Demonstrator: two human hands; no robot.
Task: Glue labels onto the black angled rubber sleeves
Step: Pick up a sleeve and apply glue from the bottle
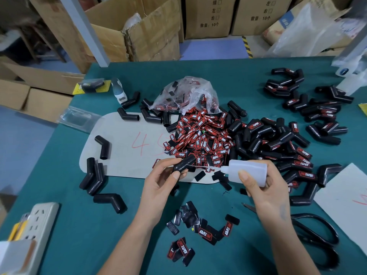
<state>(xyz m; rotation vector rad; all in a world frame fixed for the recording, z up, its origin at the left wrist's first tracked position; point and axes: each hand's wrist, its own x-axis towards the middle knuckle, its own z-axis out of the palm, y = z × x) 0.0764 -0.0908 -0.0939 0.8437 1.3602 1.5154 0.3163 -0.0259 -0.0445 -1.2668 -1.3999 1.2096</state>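
Nearest, at six o'clock on the teal-covered counter (pixel 83 225), lies a small scatter of loose black-and-red rectangular labels (pixel 183 250), some face down. Black-handled scissors (pixel 317 233) rest at four o'clock and a white plastic power strip (pixel 39 221) at eight o'clock.

Just above centre-bottom, the left hand (pixel 160 181) pinches one black angled rubber sleeve (pixel 183 163) between thumb and curled fingers. The right hand (pixel 266 187) wraps around a translucent white squeeze bottle of glue (pixel 248 171), its nozzle aimed toward the sleeve but apart from it. A faint thread seems to run between them.

This looks like the gluing step; next, a label must be picked up and pressed squarely onto the wet patch.

Beyond, at centre, sits a large heap of the same labels (pixel 200 135) spilling from a clear plastic bag (pixel 184 94). Unlabelled sleeves (pixel 93 175) lie at nine o'clock, labelled ones (pixel 297 155) piled at two to three o'clock. Brown cardboard boxes (pixel 151 30) stand at twelve o'clock.

Whether glue already sits on the held sleeve cannot be made out; its far end is hard to separate from the heap.
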